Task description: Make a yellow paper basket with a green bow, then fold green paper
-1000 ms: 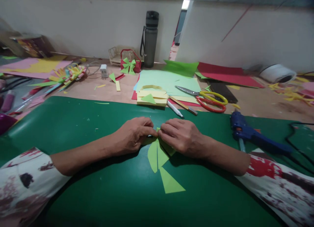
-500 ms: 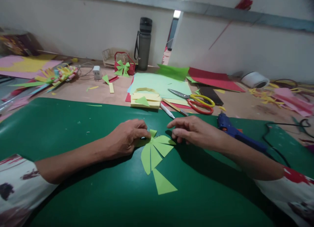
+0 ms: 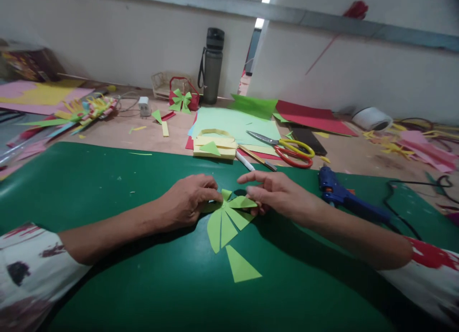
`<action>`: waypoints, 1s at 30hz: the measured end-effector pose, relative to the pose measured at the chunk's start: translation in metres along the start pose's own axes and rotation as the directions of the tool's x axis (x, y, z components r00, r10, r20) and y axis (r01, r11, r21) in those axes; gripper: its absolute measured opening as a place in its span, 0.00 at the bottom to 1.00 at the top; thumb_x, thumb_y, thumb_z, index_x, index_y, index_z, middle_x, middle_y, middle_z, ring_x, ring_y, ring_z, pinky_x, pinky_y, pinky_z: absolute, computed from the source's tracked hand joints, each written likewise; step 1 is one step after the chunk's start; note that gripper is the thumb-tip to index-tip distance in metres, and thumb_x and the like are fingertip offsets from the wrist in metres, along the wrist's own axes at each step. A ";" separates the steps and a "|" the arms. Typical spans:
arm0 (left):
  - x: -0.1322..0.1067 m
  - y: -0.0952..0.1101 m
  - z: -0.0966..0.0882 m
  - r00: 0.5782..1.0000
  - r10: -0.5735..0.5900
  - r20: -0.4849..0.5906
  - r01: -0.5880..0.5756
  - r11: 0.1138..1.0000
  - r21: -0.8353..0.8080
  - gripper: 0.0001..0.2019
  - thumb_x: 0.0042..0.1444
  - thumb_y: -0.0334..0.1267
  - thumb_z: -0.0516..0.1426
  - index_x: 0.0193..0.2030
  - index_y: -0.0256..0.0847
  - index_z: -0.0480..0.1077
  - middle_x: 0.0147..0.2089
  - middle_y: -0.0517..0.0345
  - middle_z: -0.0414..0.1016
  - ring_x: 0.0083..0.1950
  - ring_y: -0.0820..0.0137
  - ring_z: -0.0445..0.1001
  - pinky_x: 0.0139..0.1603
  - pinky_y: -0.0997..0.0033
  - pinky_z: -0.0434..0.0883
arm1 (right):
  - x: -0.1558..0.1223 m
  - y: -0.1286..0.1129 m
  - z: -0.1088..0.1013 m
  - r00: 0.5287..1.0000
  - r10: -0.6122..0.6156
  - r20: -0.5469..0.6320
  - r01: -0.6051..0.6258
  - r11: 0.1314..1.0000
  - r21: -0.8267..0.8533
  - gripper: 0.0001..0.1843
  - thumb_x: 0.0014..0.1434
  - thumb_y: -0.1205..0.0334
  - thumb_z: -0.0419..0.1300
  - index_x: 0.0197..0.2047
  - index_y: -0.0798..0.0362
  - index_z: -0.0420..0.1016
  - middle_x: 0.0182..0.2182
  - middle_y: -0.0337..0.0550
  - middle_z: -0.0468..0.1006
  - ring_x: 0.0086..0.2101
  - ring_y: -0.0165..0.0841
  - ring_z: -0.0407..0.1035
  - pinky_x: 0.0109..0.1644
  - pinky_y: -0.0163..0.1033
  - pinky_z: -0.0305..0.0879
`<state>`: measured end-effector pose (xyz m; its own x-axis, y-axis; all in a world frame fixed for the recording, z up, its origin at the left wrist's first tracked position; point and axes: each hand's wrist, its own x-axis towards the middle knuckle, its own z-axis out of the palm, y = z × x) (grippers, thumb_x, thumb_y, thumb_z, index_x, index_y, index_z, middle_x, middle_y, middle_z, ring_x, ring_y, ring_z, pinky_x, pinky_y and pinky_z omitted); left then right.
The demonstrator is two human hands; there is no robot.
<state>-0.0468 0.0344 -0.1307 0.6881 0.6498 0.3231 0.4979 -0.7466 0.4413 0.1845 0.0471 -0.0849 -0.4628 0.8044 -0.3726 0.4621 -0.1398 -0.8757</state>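
Note:
A light-green paper cutout [image 3: 228, 229] with several petal-like strips fanning from one point lies on the green mat, resembling a bow. My left hand [image 3: 193, 198] is closed at its left side, thumb and fingers pinching the paper near the centre. At the right, my right hand [image 3: 276, 191] has its thumb and lower fingers at the tip of the right-hand strip, which is raised and curled; its index finger points out above. Just below the cutout lies a loose green paper triangle [image 3: 242, 265], touched by neither hand.
Behind the hands lie scissors [image 3: 287, 144], a white marker [image 3: 245, 160], a cutter knife [image 3: 258, 158] and a small yellow paper bag [image 3: 215, 150]. A blue glue gun [image 3: 344, 195] with its cord is at right. Farther back stand a red basket with a green bow [image 3: 183, 100] and a bottle [image 3: 213, 66].
My right hand has moved slightly left and down onto the right-hand strip, which has lifted and curled. My left hand keeps its hold. The whole view has shifted a little.

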 end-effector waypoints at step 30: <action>-0.001 0.000 -0.002 1.000 0.002 0.005 -0.002 0.999 0.047 0.15 0.56 0.26 0.48 0.41 0.40 0.74 0.39 0.51 0.72 0.39 0.67 0.70 0.37 0.71 0.66 | 0.026 -0.019 0.008 0.987 0.100 0.123 -0.047 0.926 -0.374 0.06 0.45 0.66 0.60 0.19 0.55 0.71 0.15 0.34 0.67 0.17 0.23 0.58 0.19 0.30 0.53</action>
<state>-0.0488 0.0338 -0.1300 0.6918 0.6477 0.3192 0.5208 -0.7538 0.4007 0.1576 0.0656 -0.0805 -0.5037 0.7090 -0.4935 0.7329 0.0484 -0.6786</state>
